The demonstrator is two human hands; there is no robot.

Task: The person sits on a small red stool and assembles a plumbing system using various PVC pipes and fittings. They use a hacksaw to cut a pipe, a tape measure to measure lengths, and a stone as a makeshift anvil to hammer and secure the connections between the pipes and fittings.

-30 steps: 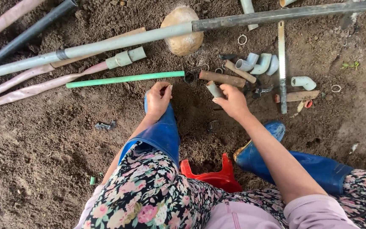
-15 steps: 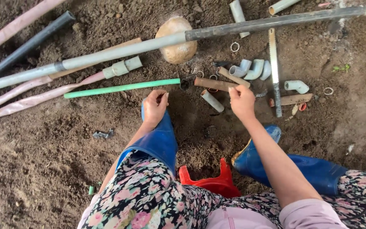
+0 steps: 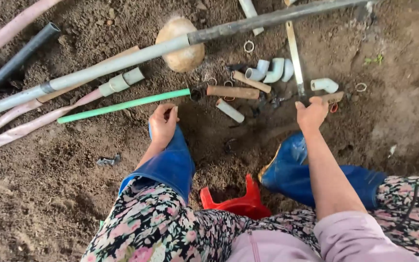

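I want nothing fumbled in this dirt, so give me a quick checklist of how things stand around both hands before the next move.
1. Right hand free to grasp: ok, fingers open, reaching toward the small brown piece beside the white elbow fitting.
2. Left hand empty: cannot tell, fingers curled closed over the blue boot.
3. Green pipe within left reach: ok, just beyond the knuckles.
4. Short white pipe piece unobstructed: ok, lying apart on soil.
5. Brown pipe piece clear: ok, nothing on it.

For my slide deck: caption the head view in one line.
Seated over bare soil, right hand reaches toward pipe elbows; left hand rests near a green pipe.
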